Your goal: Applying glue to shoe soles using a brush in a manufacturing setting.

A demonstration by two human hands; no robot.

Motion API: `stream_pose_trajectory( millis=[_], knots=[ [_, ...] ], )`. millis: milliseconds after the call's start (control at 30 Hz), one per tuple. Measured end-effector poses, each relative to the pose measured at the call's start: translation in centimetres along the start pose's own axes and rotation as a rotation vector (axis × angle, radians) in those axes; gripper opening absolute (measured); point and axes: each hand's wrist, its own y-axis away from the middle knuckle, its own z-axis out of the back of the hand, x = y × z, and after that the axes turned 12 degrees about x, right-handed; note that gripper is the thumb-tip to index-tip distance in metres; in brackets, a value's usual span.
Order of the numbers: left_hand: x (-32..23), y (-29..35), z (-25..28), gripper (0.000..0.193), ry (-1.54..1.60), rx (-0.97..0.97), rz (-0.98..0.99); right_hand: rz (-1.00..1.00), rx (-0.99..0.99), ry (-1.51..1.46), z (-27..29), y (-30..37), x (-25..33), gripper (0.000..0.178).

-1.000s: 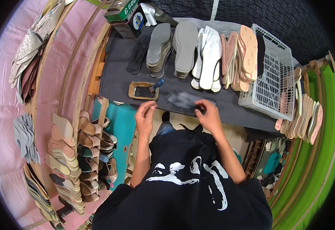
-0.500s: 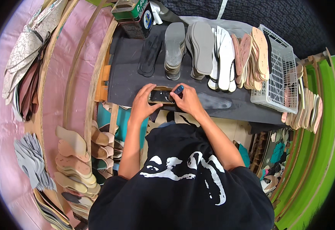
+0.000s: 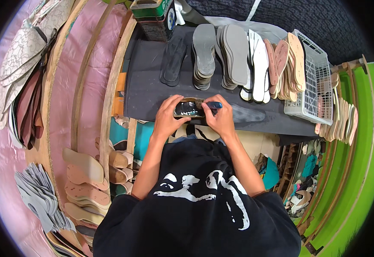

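Note:
At the near edge of the dark table, my left hand (image 3: 168,115) grips the left end of a small shallow tray (image 3: 187,109), thumb on the near side and fingers over the far side. The tray has a tan rim, and its dark inside shines as if wet. My right hand (image 3: 221,119) is closed on a blue-handled brush (image 3: 214,105) at the tray's right end. The brush's brownish tip reaches into the tray, partly hidden by my fingers. Right of that hand, a pale grey smear (image 3: 249,115) marks the table cover.
Along the far side stand a dark insole (image 3: 173,62), grey insole stacks (image 3: 204,47), white insoles (image 3: 260,68), beige insoles (image 3: 296,64) and a white plastic basket (image 3: 313,81). A metal can (image 3: 154,23) stands at the far left. Wooden racks (image 3: 112,77) with hanging pieces flank the table.
The blue handle has tipped over from steep to nearly level, pointing right. More of the tray's shiny inside shows. The whole view has shifted slightly; my left hand keeps its grip.

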Motion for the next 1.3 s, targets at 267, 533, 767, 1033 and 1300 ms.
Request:
stream_pose_trajectory(
  millis=[267, 533, 767, 1033, 1300],
  knots=[
    [-0.7, -0.2, 1.0, 0.081, -0.073, 0.008, 0.002, -0.266, -0.022, -0.263, 2.8, 3.7, -1.0, 0.013],
    [-8.1, 0.3, -2.5, 0.045, 0.289, 0.051, -0.141, -0.336, -0.342, 0.033, 8.7, 8.9, -5.6, 0.012],
    [-9.0, -1.9, -12.2, 0.074, 0.063, 0.247, -0.103, -0.168, -0.150, 0.027, 9.9, 9.6, -8.9, 0.016],
    [-7.4, -1.7, -14.5, 0.067, -0.030, 0.109, -0.052, -0.487, -0.358, 0.043, 15.5, 10.3, -12.0, 0.014],
    [-5.8, -0.8, -15.3, 0.052, 0.063, -0.014, -0.154, -0.387, -0.302, -0.144, 8.9, 11.4, -11.8, 0.011]
  ],
)
